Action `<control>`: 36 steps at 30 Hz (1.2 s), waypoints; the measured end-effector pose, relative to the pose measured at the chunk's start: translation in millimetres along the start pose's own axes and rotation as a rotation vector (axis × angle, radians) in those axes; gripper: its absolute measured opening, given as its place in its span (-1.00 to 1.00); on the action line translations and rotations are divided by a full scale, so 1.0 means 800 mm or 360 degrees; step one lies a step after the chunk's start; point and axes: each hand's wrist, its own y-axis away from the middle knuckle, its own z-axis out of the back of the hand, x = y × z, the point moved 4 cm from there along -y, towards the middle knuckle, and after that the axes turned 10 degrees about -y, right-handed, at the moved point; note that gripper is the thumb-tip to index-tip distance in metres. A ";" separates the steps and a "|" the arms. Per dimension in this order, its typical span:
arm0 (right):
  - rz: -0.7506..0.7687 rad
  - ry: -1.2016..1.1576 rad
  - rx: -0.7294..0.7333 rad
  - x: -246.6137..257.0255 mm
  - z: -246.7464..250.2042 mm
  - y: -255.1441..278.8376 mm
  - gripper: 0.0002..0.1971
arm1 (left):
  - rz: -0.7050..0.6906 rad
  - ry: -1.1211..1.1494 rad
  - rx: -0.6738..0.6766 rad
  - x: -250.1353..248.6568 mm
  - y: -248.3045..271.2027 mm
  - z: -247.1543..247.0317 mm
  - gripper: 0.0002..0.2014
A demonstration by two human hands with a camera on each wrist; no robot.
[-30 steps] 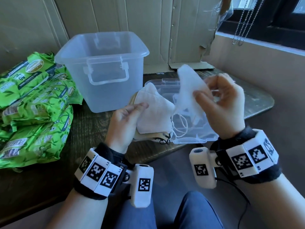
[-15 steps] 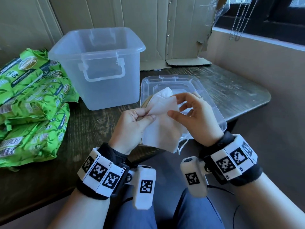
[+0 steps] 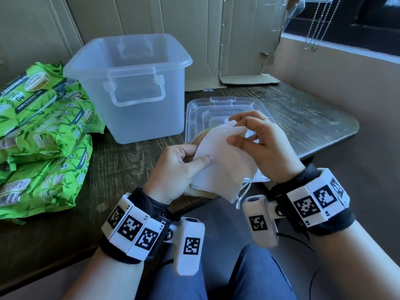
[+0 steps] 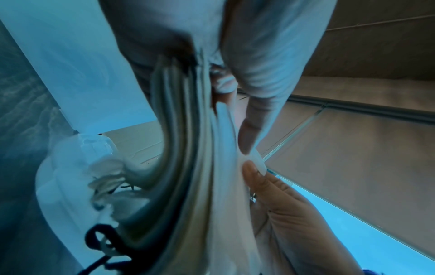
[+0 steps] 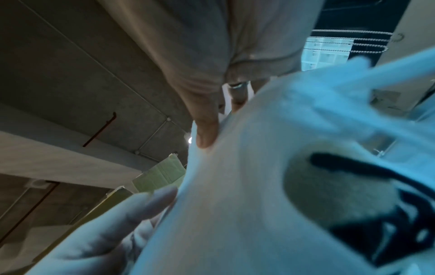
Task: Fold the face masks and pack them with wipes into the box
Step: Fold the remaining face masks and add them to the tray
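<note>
A stack of folded face masks (image 3: 223, 167), white on top and beige beneath, is held above the table's front edge. My left hand (image 3: 179, 167) grips the stack's left side, thumb pressed on the top white mask. My right hand (image 3: 257, 146) pinches the top mask's upper right corner between thumb and fingers. The left wrist view shows the stack edge-on (image 4: 188, 167), with dark and white ear loops hanging. The white mask (image 5: 247, 195) fills the right wrist view. The clear plastic box (image 3: 129, 87) stands open behind. Green wipe packs (image 3: 43, 135) lie piled at the left.
The box's clear lid (image 3: 218, 109) lies flat on the dark wooden table (image 3: 313, 118), just behind my hands. Cardboard (image 3: 244, 40) leans against the back wall. A window ledge and bead chains (image 3: 318, 24) are at the right. My blue-trousered knees are below.
My right hand brought the white mask from up in the air down onto the stack in my left hand. Both hands now hold the stack together, and the right hand's pinch has shifted toward the upper corner.
</note>
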 end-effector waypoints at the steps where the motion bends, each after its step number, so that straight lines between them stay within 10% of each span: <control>1: 0.0035 0.0032 0.0020 0.002 0.000 -0.001 -0.80 | 0.0007 -0.0021 0.0017 0.001 0.001 -0.001 -0.92; 9: 0.0269 0.0081 -0.0281 0.015 0.000 0.012 -0.91 | -0.0210 -0.0205 -0.0092 -0.001 -0.003 0.001 -0.91; 13: 0.0087 -0.0098 -0.0184 0.005 -0.006 0.017 -0.51 | -0.0238 -0.0105 -0.0185 0.000 -0.006 0.004 -0.82; 18: 0.0155 -0.0151 -0.0208 -0.007 -0.010 0.024 -0.86 | -0.0299 -0.0014 -0.0253 0.001 -0.007 0.008 -0.70; 36: 0.0012 -0.0633 -0.0423 -0.007 0.002 0.026 -0.75 | -0.0284 0.0187 -0.0285 -0.001 -0.013 0.009 -0.78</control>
